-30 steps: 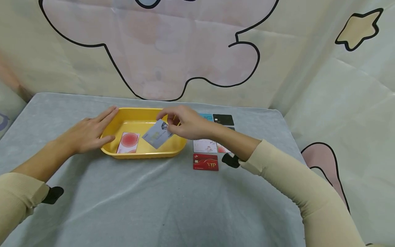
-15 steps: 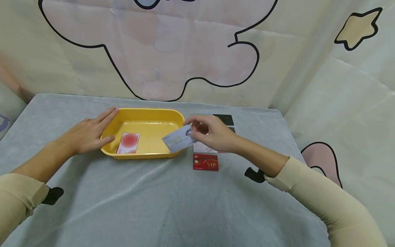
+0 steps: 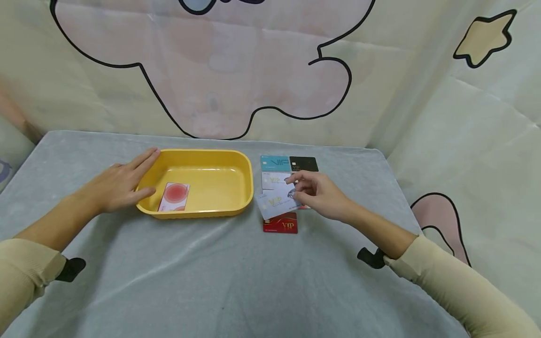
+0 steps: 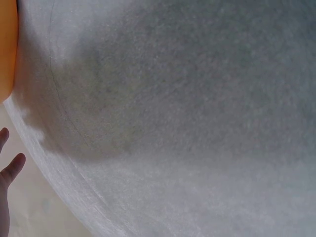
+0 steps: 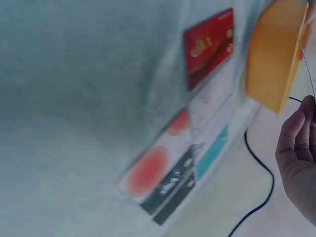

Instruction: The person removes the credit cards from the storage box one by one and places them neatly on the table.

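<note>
In the head view my right hand point(image 3: 319, 195) pinches a white VIP card point(image 3: 276, 203) by its right end, above the cards laid out on the cloth. The held card partly covers a red VIP card point(image 3: 287, 224) and a white one point(image 3: 272, 180). My left hand point(image 3: 120, 185) rests at the left rim of a yellow tray point(image 3: 220, 188), fingers extended. Inside that tray lies a card with a red circle point(image 3: 175, 195). The right wrist view shows the held card only as a thin edge; only the left hand's fingertips point(image 4: 14, 169) appear in the left wrist view.
A teal VIP card point(image 3: 274, 163) and a black VIP card point(image 3: 303, 163) lie at the back of the card group. Another card with a red circle point(image 5: 148, 170) shows beside dark cards in the right wrist view. Grey cloth point(image 3: 190, 277) covers the table.
My right hand has carried the white card rightward from over the tray to over the laid-out cards. The left hand stays at the tray's rim.
</note>
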`<state>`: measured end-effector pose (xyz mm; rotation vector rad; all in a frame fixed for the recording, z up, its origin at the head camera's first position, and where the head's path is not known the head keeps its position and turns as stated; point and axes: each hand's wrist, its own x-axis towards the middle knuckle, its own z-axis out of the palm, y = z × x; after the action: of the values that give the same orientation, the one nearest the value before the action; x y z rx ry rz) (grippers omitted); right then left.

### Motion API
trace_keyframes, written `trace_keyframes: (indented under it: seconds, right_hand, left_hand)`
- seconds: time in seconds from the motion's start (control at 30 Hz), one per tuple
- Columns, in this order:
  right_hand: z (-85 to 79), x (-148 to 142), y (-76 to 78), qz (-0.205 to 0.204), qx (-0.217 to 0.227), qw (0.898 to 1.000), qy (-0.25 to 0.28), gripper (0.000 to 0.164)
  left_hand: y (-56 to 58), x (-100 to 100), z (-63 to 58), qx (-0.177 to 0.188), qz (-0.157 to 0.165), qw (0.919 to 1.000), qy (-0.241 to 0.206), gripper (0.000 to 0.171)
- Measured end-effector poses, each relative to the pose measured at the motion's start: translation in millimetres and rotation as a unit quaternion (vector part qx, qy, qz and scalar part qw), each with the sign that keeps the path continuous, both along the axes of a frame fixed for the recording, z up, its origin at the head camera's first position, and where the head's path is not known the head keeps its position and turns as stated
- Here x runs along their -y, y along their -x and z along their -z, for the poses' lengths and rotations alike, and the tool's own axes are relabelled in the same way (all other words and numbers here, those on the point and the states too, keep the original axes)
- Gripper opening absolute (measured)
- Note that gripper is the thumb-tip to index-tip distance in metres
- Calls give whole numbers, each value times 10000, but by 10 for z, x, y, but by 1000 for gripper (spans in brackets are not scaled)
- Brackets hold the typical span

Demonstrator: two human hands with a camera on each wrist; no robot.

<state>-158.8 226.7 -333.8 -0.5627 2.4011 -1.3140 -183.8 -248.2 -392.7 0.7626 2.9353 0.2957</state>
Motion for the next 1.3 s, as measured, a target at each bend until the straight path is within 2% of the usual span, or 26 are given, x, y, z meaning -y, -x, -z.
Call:
trace_keyframes:
  seconds: [0.23, 0.47, 0.63, 0.87, 1.03, 1.3]
  right_hand:
    - [156, -177, -72, 218, 86, 9992, -313, 32]
    - [293, -404, -124, 692, 338, 9961, -432, 31]
    - [417, -568, -156, 730, 337, 9958, -442, 34]
    - [530, -741, -170, 891, 358, 9926, -750, 31]
    - [580, -845, -152, 859, 320, 9924, -821, 31]
    - [623, -902, -166, 560, 80, 9924, -1093, 30]
  left_hand:
    - [9, 2, 22, 75, -73, 9999, 11, 89]
    - [7, 4, 10, 70, -69, 9999, 31, 89]
    - [8, -11, -6, 85, -86, 9999, 47, 89]
    - [6, -9, -3, 107, -116, 9998, 86, 89]
    - [13, 2, -2, 93, -85, 9999, 65, 88]
    - [-4, 3, -12, 96, -85, 9999, 61, 88]
